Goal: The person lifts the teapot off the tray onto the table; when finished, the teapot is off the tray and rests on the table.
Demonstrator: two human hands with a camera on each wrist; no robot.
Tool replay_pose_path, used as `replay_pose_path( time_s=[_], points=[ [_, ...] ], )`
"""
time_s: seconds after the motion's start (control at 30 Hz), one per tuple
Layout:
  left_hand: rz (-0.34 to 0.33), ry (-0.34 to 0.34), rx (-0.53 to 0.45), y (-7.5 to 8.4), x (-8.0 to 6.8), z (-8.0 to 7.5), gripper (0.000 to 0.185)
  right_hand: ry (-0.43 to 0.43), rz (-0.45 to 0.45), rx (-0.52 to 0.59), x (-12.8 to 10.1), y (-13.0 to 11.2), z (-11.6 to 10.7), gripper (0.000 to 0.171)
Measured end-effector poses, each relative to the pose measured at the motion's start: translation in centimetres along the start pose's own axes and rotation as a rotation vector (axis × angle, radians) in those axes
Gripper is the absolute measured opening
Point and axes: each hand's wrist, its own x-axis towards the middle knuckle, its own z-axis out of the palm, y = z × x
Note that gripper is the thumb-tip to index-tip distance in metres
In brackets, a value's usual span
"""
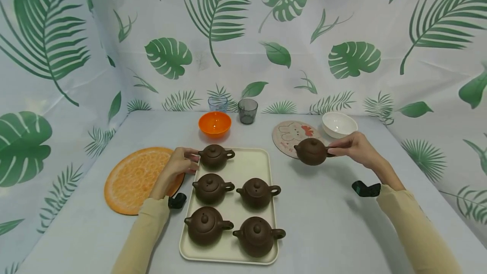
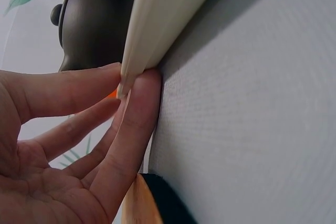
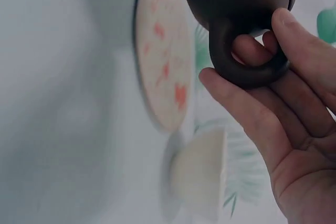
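We see the right hand [image 1: 355, 147] holding a brown teapot [image 1: 312, 151] by its handle, the fingers curled round the loop, one finger threaded through it in the right wrist view. The teapot hangs in the air above the table [image 1: 323, 219], over the near edge of a round rabbit-print mat [image 1: 287, 134], its spout pointing left. Just behind the mat stands a white bowl [image 1: 338, 124]. The left hand [image 1: 179, 165] rests at the far left corner of a cream tray [image 1: 243, 160]; in the left wrist view its fingers [image 2: 136, 124] are straight and press against the tray's rim without curling round it. On the tray we count five more brown teapots: one at the far left [image 1: 214, 155], two in the middle row [image 1: 211, 187] [image 1: 258, 191], and two in the near row [image 1: 205, 224] [image 1: 258, 235]. The far right spot on the tray is bare. Left of the tray lies a round orange mat [image 1: 133, 181], partly under the left forearm. Behind the tray stand an orange bowl [image 1: 214, 124], a clear glass [image 1: 217, 104] and a grey glass [image 1: 247, 110]. A leaf-print cloth [image 1: 243, 33] backs the table on all sides.
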Motion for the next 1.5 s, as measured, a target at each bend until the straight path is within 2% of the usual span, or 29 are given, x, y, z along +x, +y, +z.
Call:
replay_pose_path(
  time_s=[0.23,0.47,0.9,1.17,1.5],
  points=[
    [-0.006,0.005,0.008,-0.1,0.0,0.0,0.051,-0.01,0.073,-0.075,-1.9,2.7,-2.2,0.026],
    [-0.018,0.01,0.004,-0.2,0.2,0.0,0.052,0.023,0.105,-0.122,-3.4,4.6,-3.6,0.027],
    [-0.021,-0.005,-0.019,-0.1,0.1,0.0,0.052,0.005,0.171,-0.17,-4.3,6.0,-4.3,0.029],
    [-0.001,-0.015,-0.032,-0.1,0.2,0.0,0.051,0.0,0.21,-0.176,-4.7,6.5,-4.8,0.034],
    [-0.039,0.008,0.005,0.1,0.1,0.2,0.052,0.007,0.215,-0.201,-4.6,6.4,-4.6,0.034]
  ],
)
